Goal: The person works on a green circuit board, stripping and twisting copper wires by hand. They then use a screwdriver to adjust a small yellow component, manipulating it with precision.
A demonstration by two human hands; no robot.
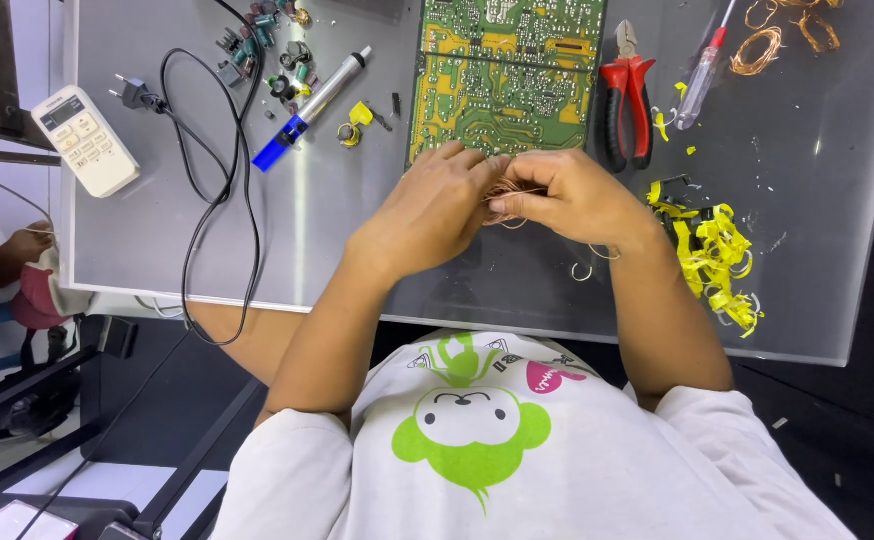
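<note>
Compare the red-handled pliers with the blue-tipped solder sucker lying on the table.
The pliers lie right of the circuit board; the solder sucker lies left of it. The pliers have two red handles and short metal jaws; the sucker is one slim silver tube with a blue end. The pliers point straight up the table; the sucker lies diagonally. Neither is held by a hand.

Both hands meet at the table's (357, 240) middle: left hand (435, 205) and right hand (569, 195) pinch a tangle of thin copper wire (505, 193), just below the green circuit board (502, 75) at the far edge.
</note>
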